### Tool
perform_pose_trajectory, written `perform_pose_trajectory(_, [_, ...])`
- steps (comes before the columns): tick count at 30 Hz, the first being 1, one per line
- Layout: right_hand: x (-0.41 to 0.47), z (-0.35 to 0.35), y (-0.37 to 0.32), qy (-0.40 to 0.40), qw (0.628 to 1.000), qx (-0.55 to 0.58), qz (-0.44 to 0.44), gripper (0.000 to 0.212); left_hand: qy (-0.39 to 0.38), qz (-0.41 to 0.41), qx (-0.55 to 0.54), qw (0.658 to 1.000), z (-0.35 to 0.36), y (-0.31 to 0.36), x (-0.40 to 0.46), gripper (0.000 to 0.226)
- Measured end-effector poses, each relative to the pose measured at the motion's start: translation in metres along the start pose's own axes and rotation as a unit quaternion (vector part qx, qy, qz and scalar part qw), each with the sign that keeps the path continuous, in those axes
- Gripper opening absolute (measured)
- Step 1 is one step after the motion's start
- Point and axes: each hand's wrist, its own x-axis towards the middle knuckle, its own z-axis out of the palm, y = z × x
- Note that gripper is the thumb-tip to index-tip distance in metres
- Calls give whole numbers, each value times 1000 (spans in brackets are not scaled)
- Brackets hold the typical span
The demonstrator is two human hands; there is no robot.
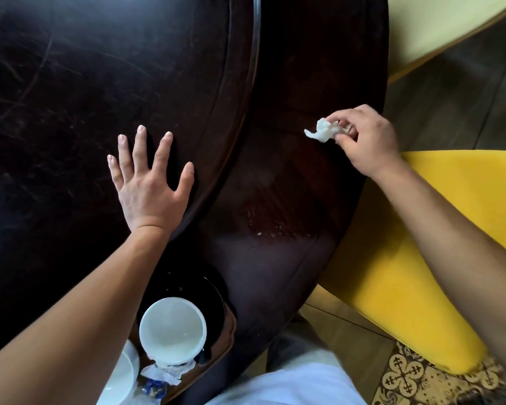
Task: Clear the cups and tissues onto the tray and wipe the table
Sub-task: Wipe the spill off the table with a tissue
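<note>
Pinching crumpled tissue point(322, 133), right hand point(365, 141) (near table edge point(360, 176)).

Open surface: dark table point(70, 83) lay bare far and left.
Obstruction: cup point(173, 330) on tray point(214, 293) occupied the near edge.

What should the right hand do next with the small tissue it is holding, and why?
Probably carry the crumpled tissue, pinched in the right hand, over to the tray, where a white cup and used tissues already sit.
</note>
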Motion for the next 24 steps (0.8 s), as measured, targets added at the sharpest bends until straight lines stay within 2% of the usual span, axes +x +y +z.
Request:
perform_pose_trajectory(11, [-106,32,-36,-84,996,2,-25,39,6,6,1,1000,1,-4,-2,64])
perform_pose_trajectory(17, [-159,47,-70,-138,987,21,-82,34,3,6,1,1000,0,-3,-1,65])
perform_pose_trajectory(20, [-150,42,-73,-110,990,39,-83,34,1,5,-2,1000,-1,-2,0,65])
perform_pose_trajectory(24, [-94,26,-57,2,999,46,-30,36,1,5,-1,1000,-1,-1,-1,66])
